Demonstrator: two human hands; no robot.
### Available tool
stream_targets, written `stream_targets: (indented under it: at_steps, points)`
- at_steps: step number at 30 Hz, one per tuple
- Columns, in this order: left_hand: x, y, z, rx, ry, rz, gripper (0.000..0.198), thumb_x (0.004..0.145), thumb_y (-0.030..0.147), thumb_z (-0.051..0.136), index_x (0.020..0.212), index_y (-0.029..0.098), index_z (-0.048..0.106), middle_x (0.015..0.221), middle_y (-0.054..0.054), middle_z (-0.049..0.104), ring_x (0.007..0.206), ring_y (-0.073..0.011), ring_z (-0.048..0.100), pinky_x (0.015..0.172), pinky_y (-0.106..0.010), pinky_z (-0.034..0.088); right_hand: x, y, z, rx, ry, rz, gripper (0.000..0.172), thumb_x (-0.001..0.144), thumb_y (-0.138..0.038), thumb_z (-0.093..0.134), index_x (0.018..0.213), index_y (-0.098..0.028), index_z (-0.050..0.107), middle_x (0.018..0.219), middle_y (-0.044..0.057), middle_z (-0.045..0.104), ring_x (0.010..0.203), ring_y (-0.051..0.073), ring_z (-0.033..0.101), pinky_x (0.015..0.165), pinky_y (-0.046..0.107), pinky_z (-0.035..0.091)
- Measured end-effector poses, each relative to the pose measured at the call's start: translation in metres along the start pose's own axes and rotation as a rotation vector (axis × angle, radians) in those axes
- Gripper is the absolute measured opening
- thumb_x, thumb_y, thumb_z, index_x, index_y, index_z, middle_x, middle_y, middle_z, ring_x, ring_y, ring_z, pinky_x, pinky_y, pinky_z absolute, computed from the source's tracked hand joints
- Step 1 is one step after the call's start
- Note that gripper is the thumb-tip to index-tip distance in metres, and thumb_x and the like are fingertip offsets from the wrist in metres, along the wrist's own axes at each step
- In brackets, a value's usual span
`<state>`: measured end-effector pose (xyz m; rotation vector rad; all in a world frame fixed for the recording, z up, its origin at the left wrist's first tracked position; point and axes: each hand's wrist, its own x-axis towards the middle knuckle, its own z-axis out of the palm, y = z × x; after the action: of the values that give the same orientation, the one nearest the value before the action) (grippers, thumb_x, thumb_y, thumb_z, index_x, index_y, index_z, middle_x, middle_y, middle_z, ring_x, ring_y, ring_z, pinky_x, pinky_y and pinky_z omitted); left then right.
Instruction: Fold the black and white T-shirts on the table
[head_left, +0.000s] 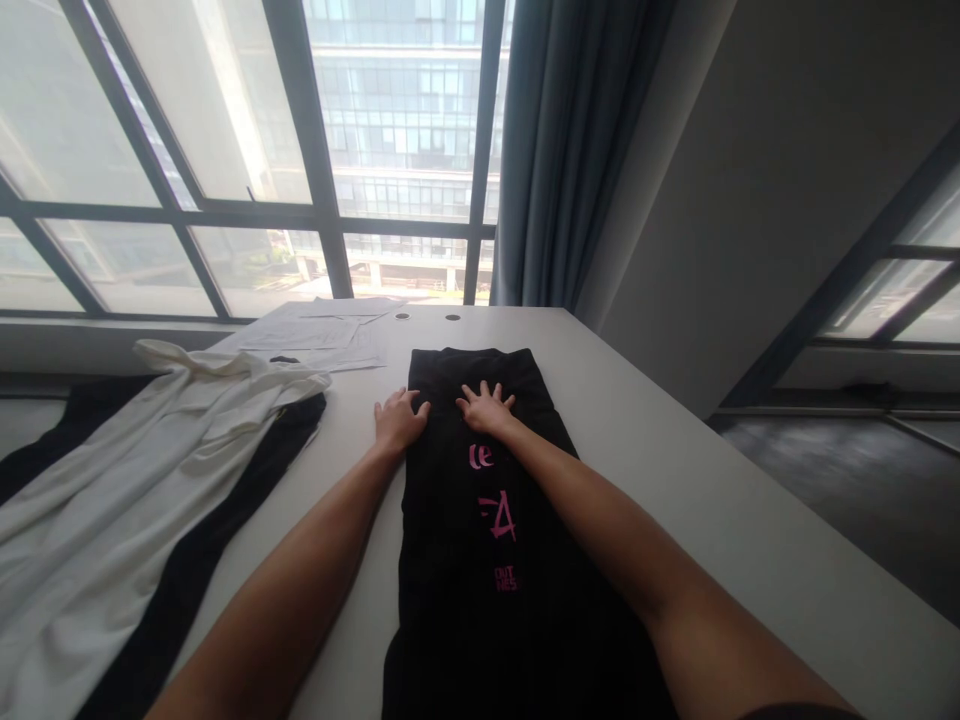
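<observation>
A black garment with pink lettering (457, 540) lies lengthwise on the white table, folded into a long strip; its exact kind I cannot make out. My right hand (487, 408) rests flat on its upper part, fingers spread, just above the pink print. At the garment's left edge is my left hand (401, 415), its fingers apart and the fingertips touching the black fabric. Neither hand grips the cloth. The near end of the garment runs out of the bottom of the view, partly under my right forearm.
To the left, a white garment (187, 430) lies over black cloth (247, 500). Sheets of paper (315, 335) are at the far left of the white table (637, 450). Windows (405, 120) and a blue-grey curtain (555, 150) stand behind its far edge; a slanted wall is at right.
</observation>
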<state>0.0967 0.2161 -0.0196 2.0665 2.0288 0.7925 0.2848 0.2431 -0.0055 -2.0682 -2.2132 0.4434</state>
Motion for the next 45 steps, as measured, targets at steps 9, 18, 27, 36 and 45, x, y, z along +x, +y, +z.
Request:
stream_targets:
  at_steps: [9,18,27,36,45]
  points:
    - [0.000,-0.010,-0.011,-0.217,0.112,0.001,0.044,0.097,0.040,0.045,0.130,0.017,0.061,0.143,-0.011,0.057,0.134,-0.0238,0.051,0.112,-0.036,0.039,0.068,-0.013,-0.004,-0.002,0.045,-0.015,0.062,0.101,-0.059,0.024,0.157,-0.033,0.026,0.166,0.012,0.011,0.149,0.044,0.005,0.112,0.070,0.006]
    - [-0.007,-0.017,-0.010,0.092,-0.210,0.181,0.056,0.090,0.059,0.055,0.139,0.031,0.056,0.158,-0.006,0.038,0.147,-0.0322,0.031,0.118,-0.063,0.015,0.077,0.006,-0.004,0.121,0.239,-0.114,0.069,0.101,-0.060,0.026,0.157,-0.020,0.028,0.163,0.014,0.024,0.151,0.033,0.014,0.118,0.062,0.010]
    - [-0.004,-0.019,-0.010,0.022,-0.121,0.189,0.048,0.090,0.056,0.057,0.128,0.028,0.065,0.151,-0.008,0.050,0.140,-0.0320,0.043,0.117,-0.059,0.023,0.002,0.056,-0.003,0.110,0.419,-0.105,0.061,0.104,-0.053,0.021,0.148,-0.019,0.044,0.154,0.011,0.043,0.144,0.025,0.034,0.120,0.054,0.014]
    - [-0.034,-0.011,-0.023,0.039,-0.090,0.268,0.043,0.089,0.048,0.057,0.123,0.024,0.070,0.141,-0.005,0.060,0.132,-0.0279,0.052,0.114,-0.040,0.037,-0.067,0.056,0.010,-0.037,0.286,-0.058,0.067,0.102,-0.058,0.022,0.153,-0.017,0.038,0.160,0.013,0.033,0.148,0.029,0.025,0.119,0.052,0.015]
    - [-0.102,0.007,-0.035,0.146,-0.270,0.261,0.061,0.091,0.059,0.049,0.144,0.028,0.052,0.161,-0.008,0.034,0.149,-0.0342,0.026,0.118,-0.058,0.023,-0.146,0.073,0.015,-0.067,0.285,-0.060,0.057,0.103,-0.054,0.027,0.143,-0.022,0.052,0.156,0.011,0.041,0.146,0.027,0.031,0.118,0.051,0.019]
